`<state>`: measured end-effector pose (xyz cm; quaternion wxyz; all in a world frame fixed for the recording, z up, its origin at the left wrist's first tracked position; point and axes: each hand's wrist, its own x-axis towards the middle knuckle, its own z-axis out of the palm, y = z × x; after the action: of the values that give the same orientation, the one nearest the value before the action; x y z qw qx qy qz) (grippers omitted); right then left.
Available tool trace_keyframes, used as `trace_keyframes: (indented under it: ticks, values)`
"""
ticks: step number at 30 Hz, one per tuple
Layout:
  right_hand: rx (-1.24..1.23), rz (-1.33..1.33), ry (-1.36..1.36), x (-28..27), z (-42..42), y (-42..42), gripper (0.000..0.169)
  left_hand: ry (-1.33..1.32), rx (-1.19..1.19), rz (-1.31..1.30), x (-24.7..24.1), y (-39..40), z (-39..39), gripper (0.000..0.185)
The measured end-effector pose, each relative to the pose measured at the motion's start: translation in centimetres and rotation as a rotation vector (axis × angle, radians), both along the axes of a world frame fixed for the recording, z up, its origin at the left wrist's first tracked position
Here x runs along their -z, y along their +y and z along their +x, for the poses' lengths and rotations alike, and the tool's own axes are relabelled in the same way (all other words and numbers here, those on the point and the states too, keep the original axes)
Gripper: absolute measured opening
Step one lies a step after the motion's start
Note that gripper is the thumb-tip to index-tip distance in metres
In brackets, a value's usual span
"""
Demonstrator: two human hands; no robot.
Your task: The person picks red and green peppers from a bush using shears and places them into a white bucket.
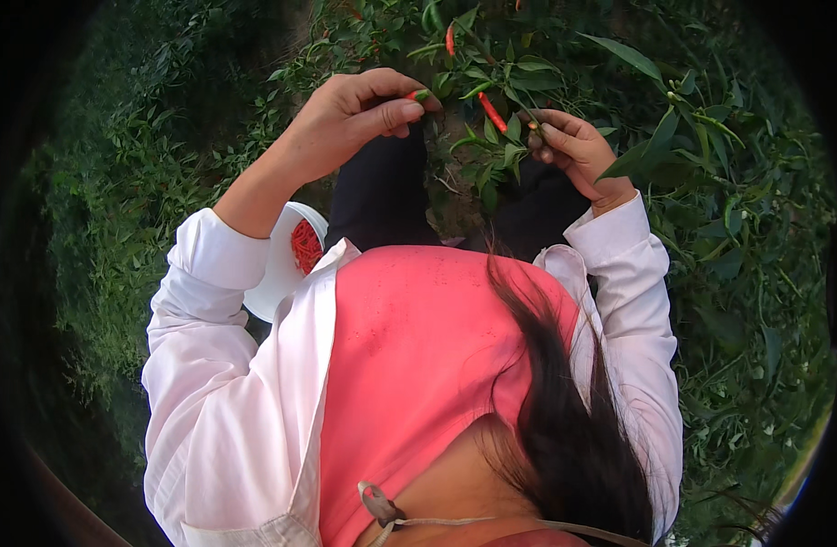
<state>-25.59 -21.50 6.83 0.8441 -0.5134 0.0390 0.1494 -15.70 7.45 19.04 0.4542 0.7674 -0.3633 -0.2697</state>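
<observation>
Between the thumb and fingers of my left hand (360, 109) is a red chili pepper (414, 95) with a green stem end; the fingers cover most of it. My right hand (574, 149) pinches a green branch of a chili plant (533, 122). On that plant, between the two hands, hangs a bright red chili pepper (493, 113). A green chili (476, 90) points sideways just above it. Farther up is another red chili (450, 39). A white bucket (264, 295) stands beside my left forearm, partly hidden by the sleeve, with several red chilies (306, 246) inside.
Dense chili plants (726, 253) crowd the right side, with leafy stems reaching close to my right wrist. More green foliage (111, 253) lies to the left. My dark-trousered legs (384, 195) are bent below the hands, with bare soil (456, 191) between them.
</observation>
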Motion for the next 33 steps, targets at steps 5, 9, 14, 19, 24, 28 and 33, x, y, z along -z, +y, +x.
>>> trace_keyframes:
  ticks: [5, 9, 14, 19, 24, 28, 33]
  values:
    - [0.034, 0.017, -0.095, -0.7, 0.0, 3.0, 0.047, 0.323, -0.128, 0.033, 4.4, -2.2, -3.1, 0.027]
    - [0.054, -0.168, -0.124, 1.2, 0.4, 3.8, 0.039, -0.188, -0.125, 0.130, 6.2, -4.4, -3.3, 0.024]
    - [0.349, -0.239, -0.171, 1.3, 0.5, 3.8, 0.039, -0.353, -0.164, 0.321, 5.2, -7.0, -3.4, 0.024]
    - [0.167, -0.173, -0.091, 1.4, 0.4, 3.2, 0.028, -0.564, -0.171, 0.165, 7.3, -7.7, -2.8, 0.023]
    - [0.158, -0.353, -0.196, 1.8, 0.8, 3.6, 0.028, -0.633, -0.079, 0.196, 7.9, -8.2, -3.4, 0.019]
    - [0.176, -0.794, -0.598, 3.0, 1.2, 3.4, 0.026, -0.636, 0.004, 0.223, 8.2, -8.6, -3.5, 0.016]
    - [0.075, -0.369, -0.283, 3.1, 1.1, 2.8, 0.023, -0.607, 0.034, 0.128, 8.5, -8.7, -3.3, 0.014]
